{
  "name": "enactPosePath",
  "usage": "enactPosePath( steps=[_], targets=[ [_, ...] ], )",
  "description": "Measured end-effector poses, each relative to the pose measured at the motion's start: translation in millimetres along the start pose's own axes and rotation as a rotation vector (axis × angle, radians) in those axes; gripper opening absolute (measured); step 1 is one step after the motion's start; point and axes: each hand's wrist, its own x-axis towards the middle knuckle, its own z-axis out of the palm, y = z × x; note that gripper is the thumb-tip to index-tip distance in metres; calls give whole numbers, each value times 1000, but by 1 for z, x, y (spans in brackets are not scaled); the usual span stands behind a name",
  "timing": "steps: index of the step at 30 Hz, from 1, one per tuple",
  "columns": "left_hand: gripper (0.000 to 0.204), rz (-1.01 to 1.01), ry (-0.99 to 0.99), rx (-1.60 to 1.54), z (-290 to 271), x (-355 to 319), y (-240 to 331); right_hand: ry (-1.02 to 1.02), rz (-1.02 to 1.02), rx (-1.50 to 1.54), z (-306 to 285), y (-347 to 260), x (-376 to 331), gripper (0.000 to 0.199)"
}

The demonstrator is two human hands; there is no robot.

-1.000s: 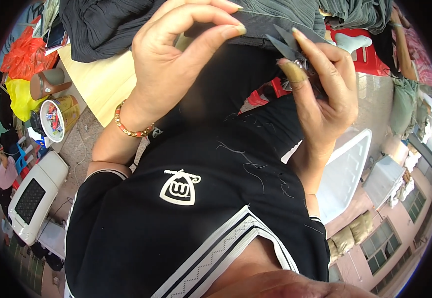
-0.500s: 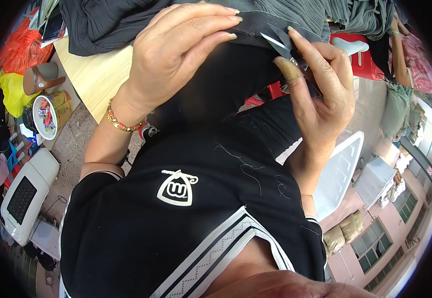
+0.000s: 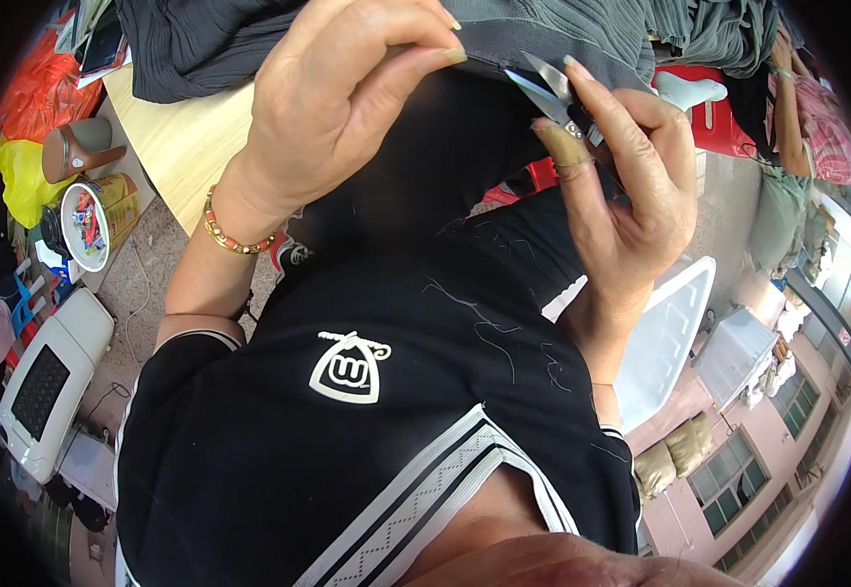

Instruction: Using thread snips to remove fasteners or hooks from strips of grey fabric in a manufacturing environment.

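Both hands sit closer together than before, up by the grey fabric point(image 3: 582, 34). Left hand point(image 3: 347, 108) pinches the hem with curled fingers; right hand point(image 3: 631, 186) grips small thread snips point(image 3: 548, 83), blades slightly parted at that edge. Risk: nicking cloth or a fingertip.

A yellow box point(image 3: 122, 201) lies at far left; a round colourful packet point(image 3: 86, 223) sits beside it.
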Motion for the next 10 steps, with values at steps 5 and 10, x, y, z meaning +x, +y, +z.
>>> enactPosePath(
  steps=[5, 10],
  targets=[
    [11, -28, 7, -82, -2, -2, -2, 1, -3, 38, 10, -2, -1, 46],
    [16, -184, 85, -439, 3, -15, -10, 28, -2, 43, 14, -5, -1, 45]
  ],
)
